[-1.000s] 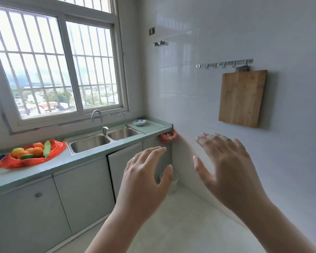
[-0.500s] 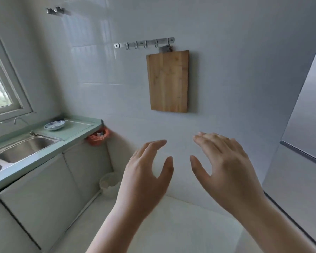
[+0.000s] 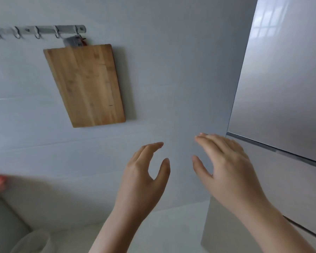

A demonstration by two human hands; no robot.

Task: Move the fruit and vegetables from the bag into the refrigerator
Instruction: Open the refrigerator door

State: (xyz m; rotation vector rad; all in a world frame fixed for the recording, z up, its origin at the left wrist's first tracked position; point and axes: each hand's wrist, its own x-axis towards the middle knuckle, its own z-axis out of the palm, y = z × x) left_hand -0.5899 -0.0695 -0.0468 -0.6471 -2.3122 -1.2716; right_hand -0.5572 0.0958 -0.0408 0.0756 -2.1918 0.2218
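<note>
I'm seeing the refrigerator standing closed at the wall's right end. My right hand is hovering near its door seam, my left hand beside it, both loosely spread, holding nothing. A cutting board is hanging under a hook rail.

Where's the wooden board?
In the head view, the board hangs on the wall at the upper left, below the right end of the hook rail, well left of the fridge.
</note>
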